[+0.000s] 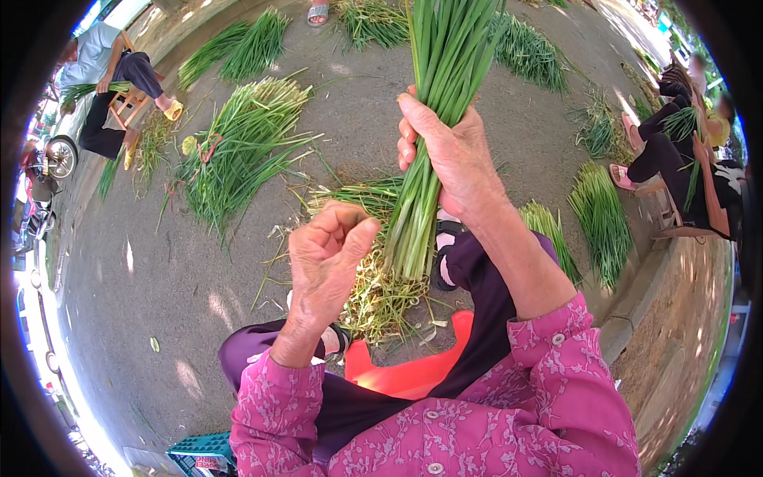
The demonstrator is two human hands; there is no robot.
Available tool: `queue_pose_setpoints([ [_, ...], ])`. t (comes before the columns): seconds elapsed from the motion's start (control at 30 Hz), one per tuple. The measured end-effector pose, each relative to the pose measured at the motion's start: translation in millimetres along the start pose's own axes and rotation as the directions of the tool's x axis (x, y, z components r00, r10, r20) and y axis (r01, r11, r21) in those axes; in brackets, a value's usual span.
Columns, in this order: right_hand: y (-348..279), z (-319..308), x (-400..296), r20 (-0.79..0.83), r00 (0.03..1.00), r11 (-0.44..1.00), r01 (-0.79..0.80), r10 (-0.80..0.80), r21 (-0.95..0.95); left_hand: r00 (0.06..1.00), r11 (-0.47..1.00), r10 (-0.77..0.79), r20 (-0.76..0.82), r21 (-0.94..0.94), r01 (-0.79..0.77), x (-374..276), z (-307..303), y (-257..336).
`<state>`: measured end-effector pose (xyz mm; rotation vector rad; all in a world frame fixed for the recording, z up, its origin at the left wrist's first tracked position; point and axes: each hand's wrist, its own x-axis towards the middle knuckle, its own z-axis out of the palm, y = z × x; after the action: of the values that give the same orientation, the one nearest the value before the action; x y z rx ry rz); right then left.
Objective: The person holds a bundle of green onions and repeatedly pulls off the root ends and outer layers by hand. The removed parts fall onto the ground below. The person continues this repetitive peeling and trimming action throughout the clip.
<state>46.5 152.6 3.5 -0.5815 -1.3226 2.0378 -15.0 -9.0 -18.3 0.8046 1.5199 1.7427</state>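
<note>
My right hand [450,149] grips a thick bunch of garlic chives [456,65] around its middle. The pale cut ends [411,253] point down towards my feet, and the green leaves run up past the top of the view. To the left of those ends is my left hand [328,262], its fingers curled and the thumb tip against the index finger. I see nothing in it. Below both hands lies a heap of yellowed trimmings [381,298] between my feet. Behind the held bunch, more chives [363,197] lie on the ground, partly hidden.
A large chive pile [244,143] with red ties lies ahead left. More bundles [601,226] lie at right, beside a kerb [632,298]. Under me is a red plastic stool [411,378]. A green crate [202,447] stands lower left. People sit at left [113,77] and right [673,143].
</note>
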Motion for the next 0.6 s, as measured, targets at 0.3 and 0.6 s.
queue_pose_setpoints([
  [0.3,3.5,8.9,-4.2,-0.013,0.986,0.985,0.164,-0.165,-0.058,0.997,0.996,-0.074,-0.003,0.044,0.074,5.4,8.7,-3.8],
  [0.6,5.8,16.0,-11.6,0.028,0.986,0.980,0.165,-0.163,-0.109,0.996,0.994,-0.079,-0.047,0.071,0.083,5.8,11.2,-2.3],
])
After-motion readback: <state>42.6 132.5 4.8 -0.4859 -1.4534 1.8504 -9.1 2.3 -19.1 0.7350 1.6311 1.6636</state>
